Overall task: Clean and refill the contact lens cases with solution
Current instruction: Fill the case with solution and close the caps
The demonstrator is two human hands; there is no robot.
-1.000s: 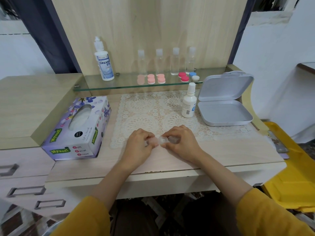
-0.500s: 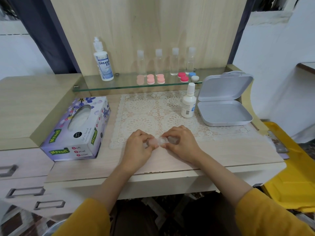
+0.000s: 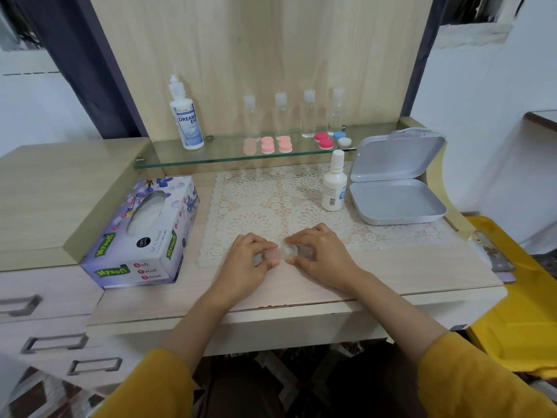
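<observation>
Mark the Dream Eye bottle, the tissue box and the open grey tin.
Dream Eye bottle (image 3: 187, 125): head view, on its printed label.
tissue box (image 3: 141, 236): head view, on its top face, below the opening.
grey tin (image 3: 394, 202): head view, on its bare bottom tray.

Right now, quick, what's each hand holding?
Left hand: closed, fingers pinching one end of the small clear plastic contact lens case.
Right hand: closed, fingers pinching the other end of the same case.
</observation>
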